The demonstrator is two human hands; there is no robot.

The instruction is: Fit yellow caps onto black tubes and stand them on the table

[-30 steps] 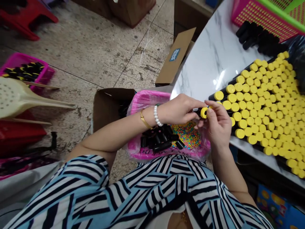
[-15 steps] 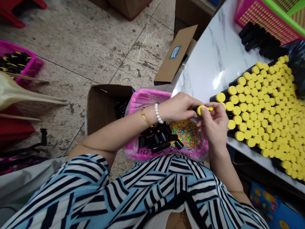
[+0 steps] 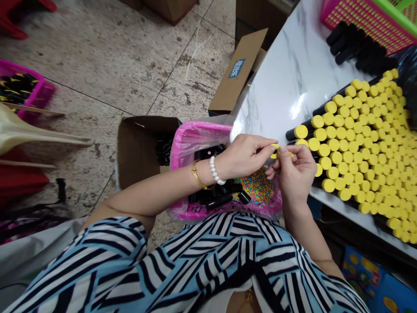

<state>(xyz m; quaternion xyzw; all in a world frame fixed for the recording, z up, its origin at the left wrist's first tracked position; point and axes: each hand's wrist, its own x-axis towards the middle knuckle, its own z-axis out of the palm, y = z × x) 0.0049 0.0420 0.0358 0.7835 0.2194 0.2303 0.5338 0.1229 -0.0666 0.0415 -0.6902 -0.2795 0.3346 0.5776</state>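
A speckled tile floor [image 3: 114, 65] fills the upper left of the view, and a white marbled counter [image 3: 286, 74] runs down the right. On the counter lies a broad stack of black tubes with yellow caps [image 3: 365, 143], with the caps facing the person. Behind them sits a cluster of loose black tubes [image 3: 358, 48], and beyond that a pink mesh basket [image 3: 358, 21]. An open cardboard box [image 3: 137, 148] stands on the floor by the person's knee. Just beside it, on the lap, is a pink tub [image 3: 192, 139] lined with clear plastic. The tub holds a heap of black tubes [image 3: 218, 198] and a bed of small coloured beads [image 3: 257, 187].

Both hands meet above the tub's right end, close to the counter's edge. The left hand [image 3: 244, 154], with a pearl bracelet and a gold bangle on its wrist, has its fingers curled closed around one capped tube [image 3: 274, 151]. The tube's black body is almost wholly hidden in the fist, and only the yellow end shows. The right hand [image 3: 295, 174] pinches that yellow end between thumb and fingertips.

The tube's long axis runs roughly across the view, with the cap pointing right, toward the stack. The right hand is the nearer one to the stack, almost touching its front rows. The left hand is nearer the tub.
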